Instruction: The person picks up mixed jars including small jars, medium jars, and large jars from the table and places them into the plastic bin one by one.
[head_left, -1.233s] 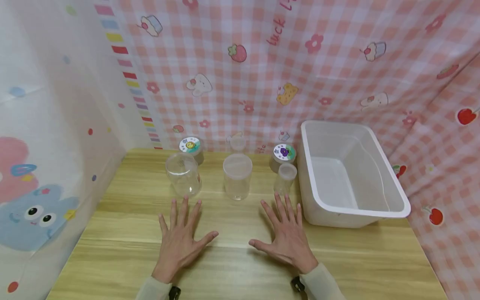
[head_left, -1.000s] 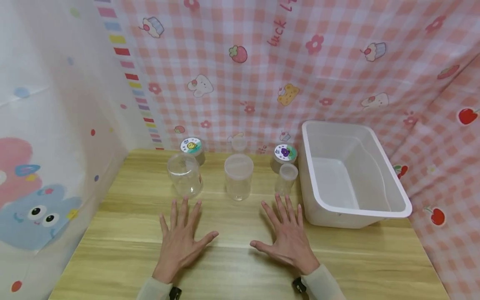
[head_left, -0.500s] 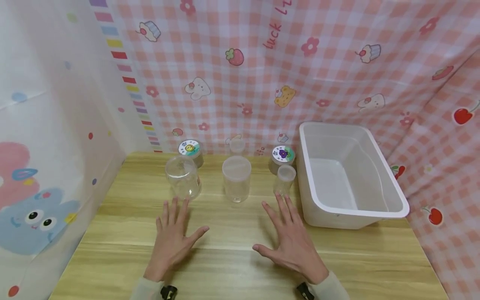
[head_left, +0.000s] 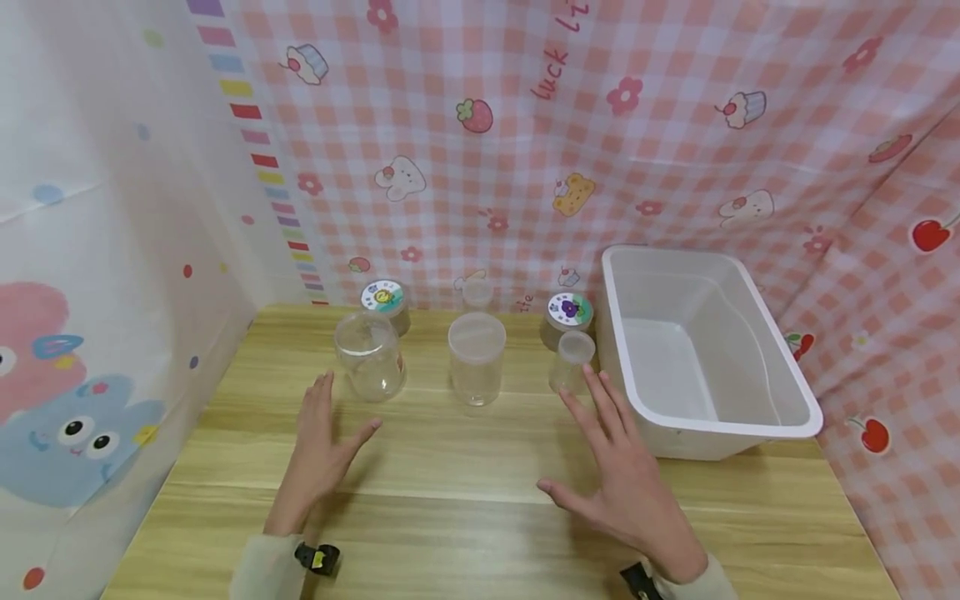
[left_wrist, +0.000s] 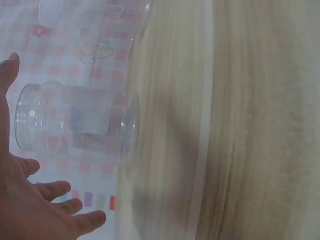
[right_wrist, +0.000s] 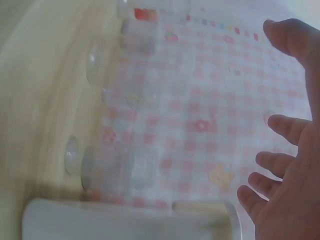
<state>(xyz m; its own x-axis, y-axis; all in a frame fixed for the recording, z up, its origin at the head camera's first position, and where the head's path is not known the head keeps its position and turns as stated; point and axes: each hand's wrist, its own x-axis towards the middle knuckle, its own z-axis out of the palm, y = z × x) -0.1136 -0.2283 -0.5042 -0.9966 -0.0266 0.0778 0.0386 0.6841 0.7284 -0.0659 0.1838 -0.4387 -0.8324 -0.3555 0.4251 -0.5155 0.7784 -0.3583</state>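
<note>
Left hand (head_left: 317, 450) turned edge-on near big jar (head_left: 371, 358), right hand (head_left: 626, 471) spread by small jar (head_left: 564, 372); fingers (head_left: 604, 404) extended, holding nothing.

The worktop (head_left: 450, 475) carries a wide jar (head_left: 371, 360) and labelled tub (head_left: 386, 298) at eleven o'clock, lidded jar (head_left: 477, 362) at twelve, small jar (head_left: 573, 358) and second tub (head_left: 567, 315) at one, white bin (head_left: 712, 354) at two.

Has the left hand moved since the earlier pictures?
Yes, leftward: the left hand, earlier in front of the leftmost clear jar, is now at its front left.
</note>
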